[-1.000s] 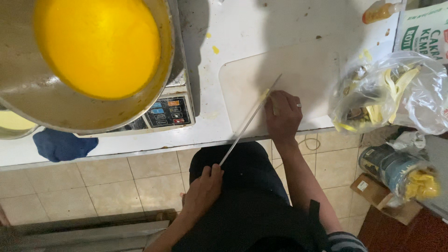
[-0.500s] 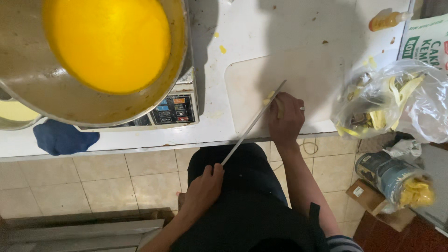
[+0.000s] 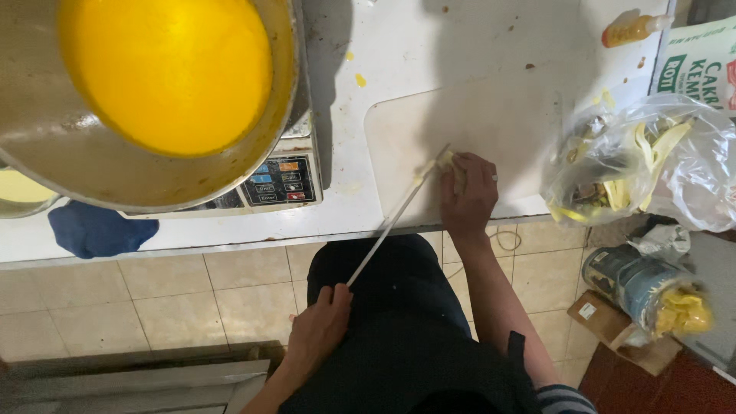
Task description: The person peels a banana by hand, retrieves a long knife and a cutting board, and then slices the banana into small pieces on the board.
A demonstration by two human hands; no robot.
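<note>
Head view, the only one. The left hand (image 3: 318,330) is at 7 o'clock, below the counter edge, with its fingers closed tight round the handle end of the long knife (image 3: 395,218). The blade runs up toward 1 o'clock onto the white cutting board (image 3: 498,107), and its tip is just beside the right hand (image 3: 468,192). The right hand sits on the board near centre frame, fingers curled down and pinched on a pale yellow piece (image 3: 447,159). Most of the piece is hidden under the fingers.

The knife looks thin, stiff, light and sharp-edged, so the handle is the only place to hold it. The piece looks small, soft and probably slick; pin it from above, fingertips tucked back from the blade.

At 10 o'clock is a big metal pot (image 3: 92,165) of yellow liquid on a cooker with a button panel (image 3: 276,180). A plastic bag of peels (image 3: 636,165) sits at 3 o'clock, a blue cloth (image 3: 96,230) at 9 o'clock.
</note>
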